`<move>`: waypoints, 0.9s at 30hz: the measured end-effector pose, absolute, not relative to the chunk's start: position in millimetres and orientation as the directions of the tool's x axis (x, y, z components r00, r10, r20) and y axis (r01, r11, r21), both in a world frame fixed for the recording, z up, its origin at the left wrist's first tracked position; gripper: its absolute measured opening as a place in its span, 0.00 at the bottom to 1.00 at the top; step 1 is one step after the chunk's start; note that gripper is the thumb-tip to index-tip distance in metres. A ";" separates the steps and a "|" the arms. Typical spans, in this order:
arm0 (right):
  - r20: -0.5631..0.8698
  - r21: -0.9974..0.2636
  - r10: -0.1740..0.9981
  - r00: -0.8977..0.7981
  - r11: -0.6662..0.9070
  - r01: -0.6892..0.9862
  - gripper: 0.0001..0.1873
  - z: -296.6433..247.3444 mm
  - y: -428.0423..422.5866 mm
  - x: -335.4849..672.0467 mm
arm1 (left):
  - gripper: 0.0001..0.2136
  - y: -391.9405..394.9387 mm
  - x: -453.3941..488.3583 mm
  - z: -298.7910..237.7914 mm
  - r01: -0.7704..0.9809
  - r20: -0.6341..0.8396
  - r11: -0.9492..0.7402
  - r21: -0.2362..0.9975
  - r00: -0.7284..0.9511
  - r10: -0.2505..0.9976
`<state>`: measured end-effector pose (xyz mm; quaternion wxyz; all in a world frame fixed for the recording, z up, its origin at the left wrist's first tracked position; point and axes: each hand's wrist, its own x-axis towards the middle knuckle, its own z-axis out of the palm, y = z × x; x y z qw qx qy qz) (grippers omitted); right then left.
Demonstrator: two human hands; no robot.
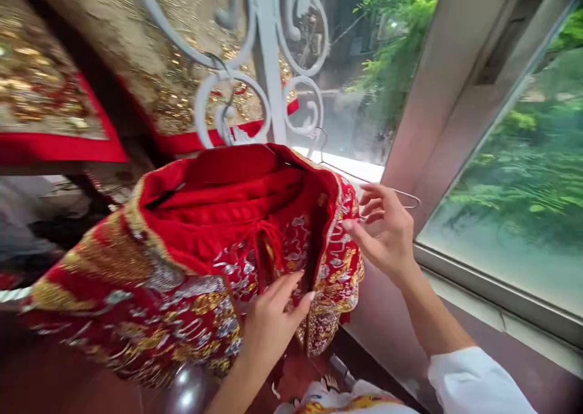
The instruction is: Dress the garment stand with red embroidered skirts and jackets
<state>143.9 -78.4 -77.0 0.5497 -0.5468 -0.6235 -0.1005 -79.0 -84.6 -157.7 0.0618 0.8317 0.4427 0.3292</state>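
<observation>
A red jacket (200,317) with dense gold and silver embroidery hangs in front of me, its gold-edged collar wide open. Inside the collar is red cloth with a tied red cord (268,235). My left hand (273,317) is at the jacket's front opening, thumb and forefinger apart with a gap between them. By the jacket's right shoulder is my right hand (387,235), fingers bent and spread, the thumb close to or touching the embroidery. A thin wire hanger (405,196) sticks out behind that hand.
White scrolled ironwork (268,56) stands behind the jacket, with a hanger hook (228,107) on it. Gold-sequined cloths with red borders (64,147) hang at upper left. A framed window (510,177) is on the right. A shiny silver balloon-like ball (186,390) lies below.
</observation>
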 end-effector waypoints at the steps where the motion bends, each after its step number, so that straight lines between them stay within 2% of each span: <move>1: 0.814 -0.446 0.545 0.200 0.366 0.817 0.33 -72.3 -73.3 130.8 | 0.14 -89.7 -92.6 -136.3 0.730 0.726 -0.621 0.284 0.259 0.637; 2: 0.822 -0.423 0.535 0.192 0.350 0.836 0.36 -69.5 -68.2 120.7 | 0.18 -92.5 -108.3 -115.6 0.814 0.873 -0.553 0.178 0.129 0.471; 3: 0.826 -0.401 0.535 0.176 0.340 0.851 0.36 -68.1 -62.9 114.1 | 0.23 -92.0 -125.6 -96.1 0.903 0.942 -0.407 0.138 0.008 0.336; 4: 0.827 -0.383 0.540 0.157 0.338 0.860 0.33 -67.4 -57.3 111.2 | 0.26 -88.0 -143.5 -78.4 0.947 0.957 -0.296 0.123 -0.034 0.287; 5: 0.825 -0.370 0.549 0.133 0.347 0.862 0.30 -67.0 -51.7 111.6 | 0.29 -81.0 -161.0 -63.0 0.962 0.954 -0.251 0.107 -0.028 0.299; 6: 0.822 -0.364 0.559 0.108 0.370 0.855 0.26 -66.0 -46.4 114.3 | 0.30 -71.8 -176.6 -50.3 0.963 0.917 -0.252 0.090 0.019 0.399; 8: 0.821 -0.378 0.565 0.083 0.428 0.821 0.23 -60.8 -38.2 120.8 | 0.24 -53.2 -198.0 -33.3 0.943 0.796 -0.323 0.081 0.134 0.590; 10: 0.830 -0.414 0.544 0.123 0.454 0.789 0.23 -51.7 -35.0 118.2 | 0.21 -42.5 -203.1 -25.3 0.958 0.688 -0.279 0.060 0.162 0.707; 13: 0.851 -0.420 0.504 0.148 0.484 0.768 0.26 -40.1 -36.7 83.5 | 0.20 -45.9 -189.4 -21.3 0.996 0.643 -0.088 -0.029 0.086 0.761; 15: 0.857 -0.365 0.513 0.047 0.541 0.758 0.30 -42.6 -36.0 47.5 | 0.20 -52.9 -179.9 -19.8 0.998 0.635 -0.036 -0.048 0.059 0.771; 19: 0.802 -0.290 0.584 -0.129 0.568 0.770 0.33 -77.7 -25.8 2.7 | 0.18 -56.3 -179.2 -23.8 0.995 0.674 -0.092 0.039 0.042 0.738; 21: 0.777 -0.298 0.617 -0.128 0.539 0.788 0.34 -97.4 -27.1 9.0 | 0.19 -57.2 -178.8 -35.3 0.983 0.780 -0.143 0.116 -0.001 0.626; 23: 0.758 -0.283 0.628 -0.176 0.560 0.779 0.35 -105.4 -36.2 31.5 | 0.20 -62.2 -169.8 -54.2 0.971 0.889 -0.150 0.189 -0.104 0.447; 25: 0.766 -0.232 0.588 -0.258 0.628 0.743 0.35 -97.2 -45.4 62.7 | 0.23 -69.3 -151.5 -75.5 0.968 0.928 -0.121 0.218 -0.168 0.333; 27: 0.832 -0.190 0.505 -0.231 0.649 0.737 0.32 -76.1 -43.4 95.3 | 0.27 -73.4 -129.4 -92.5 0.976 0.916 -0.069 0.205 -0.167 0.365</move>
